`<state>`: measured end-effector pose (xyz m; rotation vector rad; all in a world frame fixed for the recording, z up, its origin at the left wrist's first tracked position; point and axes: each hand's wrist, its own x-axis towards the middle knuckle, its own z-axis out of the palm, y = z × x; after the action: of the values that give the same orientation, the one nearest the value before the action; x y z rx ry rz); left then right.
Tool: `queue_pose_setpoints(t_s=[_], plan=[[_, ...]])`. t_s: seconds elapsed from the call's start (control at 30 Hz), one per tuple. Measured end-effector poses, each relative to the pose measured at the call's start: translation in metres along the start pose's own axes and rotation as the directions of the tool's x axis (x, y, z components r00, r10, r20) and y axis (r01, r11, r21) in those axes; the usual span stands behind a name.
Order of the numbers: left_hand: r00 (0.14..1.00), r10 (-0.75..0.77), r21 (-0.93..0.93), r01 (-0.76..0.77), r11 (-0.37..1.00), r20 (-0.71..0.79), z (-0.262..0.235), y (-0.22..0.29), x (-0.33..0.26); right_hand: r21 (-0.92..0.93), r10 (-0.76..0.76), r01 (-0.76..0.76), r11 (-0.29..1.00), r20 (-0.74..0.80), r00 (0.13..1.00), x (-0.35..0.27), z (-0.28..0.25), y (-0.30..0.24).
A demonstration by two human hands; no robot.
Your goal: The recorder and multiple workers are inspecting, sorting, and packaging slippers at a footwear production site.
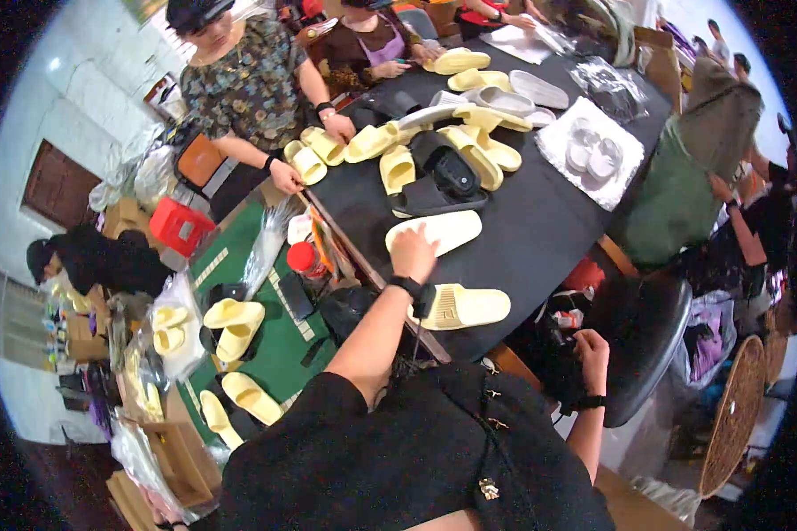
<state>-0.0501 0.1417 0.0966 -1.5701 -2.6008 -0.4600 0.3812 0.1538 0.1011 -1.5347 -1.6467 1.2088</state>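
My left hand (413, 253) reaches across the black-topped table with its fingers spread on a pale cream slipper (456, 230). Only a smooth, flat face of that slipper shows. Closer to me lies a pale yellow slide slipper (483, 306) with a ribbed part at its left end, partly behind my left wrist. Off the table's right side, my right hand (591, 348) is raised beside a black chair, fingers curled in; whatever they may hold cannot be made out. Beyond my left hand, black slippers (452, 173) lie among several yellow ones (478, 150).
Across the table, a person (248, 97) handles yellow slippers (328, 146). Grey slippers (604, 159) rest on a white sheet (576, 124) at the right. A green board (266, 354) at left bears slippers and a red-lidded jar (304, 259). The black chair (642, 327) stands close right.
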Motion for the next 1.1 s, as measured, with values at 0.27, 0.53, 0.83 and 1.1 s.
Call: queue_pose_setpoints(t_s=[0.27, 0.53, 0.83, 1.1], plan=[[0.923, -0.19, -0.178, 0.259, 0.949, 0.335, 0.008, -0.049, 0.03, 0.16, 0.027, -0.076, 0.984, 0.286, 0.958, 0.015, 0.041, -0.008], [0.927, 0.346, -0.409, -0.264, 0.874, 0.143, 0.0, -0.029, -0.055, 0.261, -0.066, -0.229, 0.938, 0.782, 0.619, 0.04, 0.109, -0.037], [0.922, 0.278, -0.5, -0.113, 0.858, 0.268, -0.012, -0.036, -0.064, 0.152, -0.024, -0.319, 0.935, 0.928, 0.373, 0.048, 0.201, -0.019], [0.856, 0.461, -0.223, -0.414, 0.882, 0.235, -0.023, -0.003, -0.031, -0.083, -0.02, 0.212, 0.974, 0.896, 0.443, 0.104, 0.154, -0.035]])
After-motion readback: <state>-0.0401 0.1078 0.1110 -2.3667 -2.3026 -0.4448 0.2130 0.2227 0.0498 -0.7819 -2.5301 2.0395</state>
